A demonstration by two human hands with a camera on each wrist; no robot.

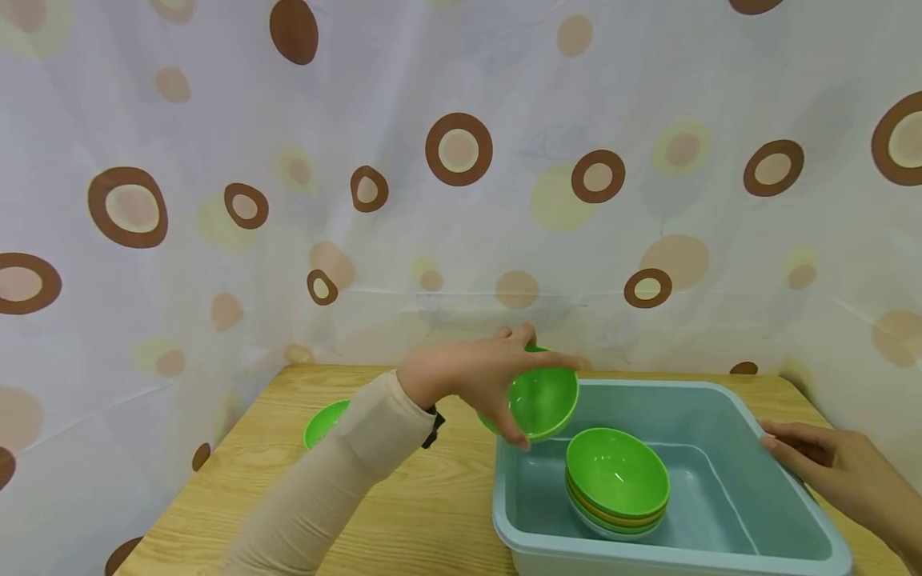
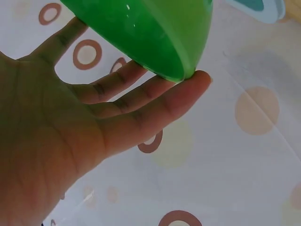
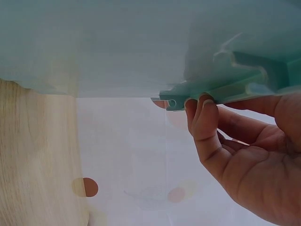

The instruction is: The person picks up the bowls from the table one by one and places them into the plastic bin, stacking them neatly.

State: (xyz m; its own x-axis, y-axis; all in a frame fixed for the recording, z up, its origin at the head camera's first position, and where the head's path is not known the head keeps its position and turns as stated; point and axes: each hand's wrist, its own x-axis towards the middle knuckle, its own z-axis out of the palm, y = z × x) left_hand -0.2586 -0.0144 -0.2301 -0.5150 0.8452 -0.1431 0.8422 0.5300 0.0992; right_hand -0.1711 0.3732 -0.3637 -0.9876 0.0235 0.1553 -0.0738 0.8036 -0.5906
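Observation:
My left hand [image 1: 483, 372] holds a green bowl [image 1: 545, 404] by its rim, thumb on the near side and fingers spread along the far side. The bowl is tilted over the left edge of a light blue plastic tub [image 1: 670, 412]. In the left wrist view, fingertips press against the rim of the green bowl [image 2: 141, 35]. Inside the tub is a nested stack of bowls [image 1: 617, 472], green on top with yellow and green rims below. My right hand [image 1: 843, 472] pinches the tub's right rim; in the right wrist view its curled fingers [image 3: 207, 127] meet the rim's underside.
Another green bowl [image 1: 324, 422] sits on the wooden table [image 1: 432, 512] at the left, partly hidden by my left sleeve [image 1: 346, 472]. A white curtain [image 1: 461, 232] with brown and beige spots hangs behind the table and along its sides.

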